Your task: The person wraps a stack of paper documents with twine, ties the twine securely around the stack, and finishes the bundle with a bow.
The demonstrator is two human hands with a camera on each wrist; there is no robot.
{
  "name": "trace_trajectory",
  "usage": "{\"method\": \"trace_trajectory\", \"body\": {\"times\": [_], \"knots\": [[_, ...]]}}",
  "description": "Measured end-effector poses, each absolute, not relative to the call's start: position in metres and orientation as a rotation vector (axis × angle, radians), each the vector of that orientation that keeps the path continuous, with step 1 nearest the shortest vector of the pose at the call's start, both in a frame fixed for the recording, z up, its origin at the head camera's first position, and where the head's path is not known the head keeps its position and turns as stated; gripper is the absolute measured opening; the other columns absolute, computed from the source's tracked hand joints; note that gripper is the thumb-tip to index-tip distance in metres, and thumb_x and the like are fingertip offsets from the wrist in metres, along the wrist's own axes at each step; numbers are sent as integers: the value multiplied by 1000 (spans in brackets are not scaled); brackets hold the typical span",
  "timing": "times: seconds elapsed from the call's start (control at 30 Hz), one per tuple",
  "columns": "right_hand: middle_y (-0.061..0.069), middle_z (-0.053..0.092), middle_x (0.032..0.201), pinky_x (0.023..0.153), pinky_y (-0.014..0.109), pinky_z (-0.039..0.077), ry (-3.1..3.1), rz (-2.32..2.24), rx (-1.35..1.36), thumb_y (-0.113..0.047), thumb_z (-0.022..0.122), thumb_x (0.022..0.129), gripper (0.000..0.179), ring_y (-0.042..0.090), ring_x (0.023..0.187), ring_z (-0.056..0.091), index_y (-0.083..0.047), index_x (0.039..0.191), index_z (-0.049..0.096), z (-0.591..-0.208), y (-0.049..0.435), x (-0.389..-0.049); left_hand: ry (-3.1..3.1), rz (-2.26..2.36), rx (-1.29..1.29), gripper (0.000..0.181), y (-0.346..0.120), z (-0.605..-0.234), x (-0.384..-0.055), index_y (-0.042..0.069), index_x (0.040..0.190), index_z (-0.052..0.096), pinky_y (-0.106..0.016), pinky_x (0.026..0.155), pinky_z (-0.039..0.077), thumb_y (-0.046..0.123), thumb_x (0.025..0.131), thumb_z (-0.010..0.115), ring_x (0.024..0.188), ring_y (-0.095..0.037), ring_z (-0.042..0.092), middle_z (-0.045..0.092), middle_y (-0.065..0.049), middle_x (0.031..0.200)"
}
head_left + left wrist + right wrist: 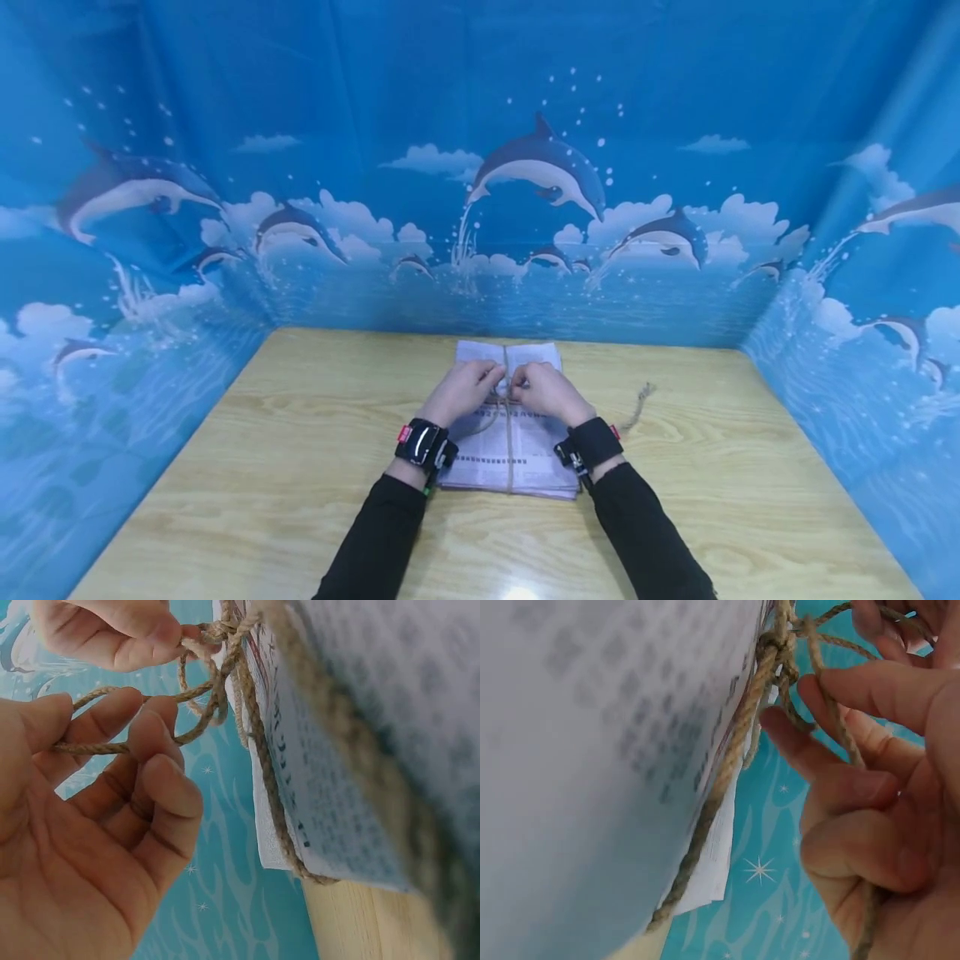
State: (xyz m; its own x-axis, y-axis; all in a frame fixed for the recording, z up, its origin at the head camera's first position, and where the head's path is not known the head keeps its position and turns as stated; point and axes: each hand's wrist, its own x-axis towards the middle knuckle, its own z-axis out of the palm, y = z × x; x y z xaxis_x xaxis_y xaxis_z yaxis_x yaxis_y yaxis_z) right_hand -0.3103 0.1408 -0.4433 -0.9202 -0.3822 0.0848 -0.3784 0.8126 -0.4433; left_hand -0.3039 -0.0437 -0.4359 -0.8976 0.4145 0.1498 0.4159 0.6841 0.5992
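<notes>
A stack of newspapers (476, 473) lies on the table, bound lengthwise and crosswise with brown twine (510, 454). Both hands are over its upper half, where the strands cross. In the left wrist view, my left hand (90, 840) holds a loop of twine between thumb and fingers, palm toward the camera. Close to a knot (772, 651) in the right wrist view, my right hand (877, 817) grips a strand that passes under its curled fingers. The fingertips of the two hands are a short way apart. In the head view, the hands partly cover the knot.
One frayed twine end (641, 400) trails onto the wooden table (315, 467) beyond the right wrist. A blue dolphin-print curtain (360, 167) encloses the table at the back and both sides. Black bands with small devices circle both wrists.
</notes>
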Motion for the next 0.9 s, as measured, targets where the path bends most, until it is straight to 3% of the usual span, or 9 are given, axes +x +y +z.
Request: {"method": "trace_trajectory", "body": {"times": [0.17,0.37,0.5,0.63,0.8,0.9], "knots": [[-2,70,83,71,30,50,2996,-730,-751,-9,65,89,8,10,71,60,-14,87,71,-445,141,-313,-2875,-1033,-711,44,-43,-436,-303,14,74,54,-28,53,34,42,105,39,54,-13,39,37,3,60],[0,66,79,67,29,48,2958,-744,-823,-2,60,92,19,9,67,58,-8,109,64,-446,140,-318,-2877,-1054,-710,45,-43,-437,-303,7,83,61,-28,53,35,40,105,40,53,-14,39,38,3,60],[1,61,75,67,29,45,2900,-769,-843,-3,58,92,13,11,66,53,-7,99,69,-447,139,-323,-2878,-1055,-706,45,-43,-437,-304,6,86,64,-29,54,36,39,105,40,54,-14,41,38,2,60],[5,63,76,61,26,42,2695,-1036,-683,-2,55,91,15,10,61,48,-5,92,70,-449,144,-326,-2892,-1048,-692,48,-44,-437,-304,7,85,63,-29,54,36,42,105,38,54,-14,41,38,2,61],[13,69,91,51,23,42,2390,-1362,-408,2,50,93,23,9,54,48,3,102,71,-451,153,-325,-2906,-1058,-659,51,-45,-437,-303,15,70,52,-28,52,34,50,103,37,53,-14,40,39,3,59],[12,69,92,53,23,48,2342,-1458,-322,1,49,96,23,10,58,56,5,107,68,-451,153,-324,-2926,-1081,-625,56,-45,-436,-302,18,65,48,-29,52,34,59,101,34,51,-14,39,41,3,57]]}}
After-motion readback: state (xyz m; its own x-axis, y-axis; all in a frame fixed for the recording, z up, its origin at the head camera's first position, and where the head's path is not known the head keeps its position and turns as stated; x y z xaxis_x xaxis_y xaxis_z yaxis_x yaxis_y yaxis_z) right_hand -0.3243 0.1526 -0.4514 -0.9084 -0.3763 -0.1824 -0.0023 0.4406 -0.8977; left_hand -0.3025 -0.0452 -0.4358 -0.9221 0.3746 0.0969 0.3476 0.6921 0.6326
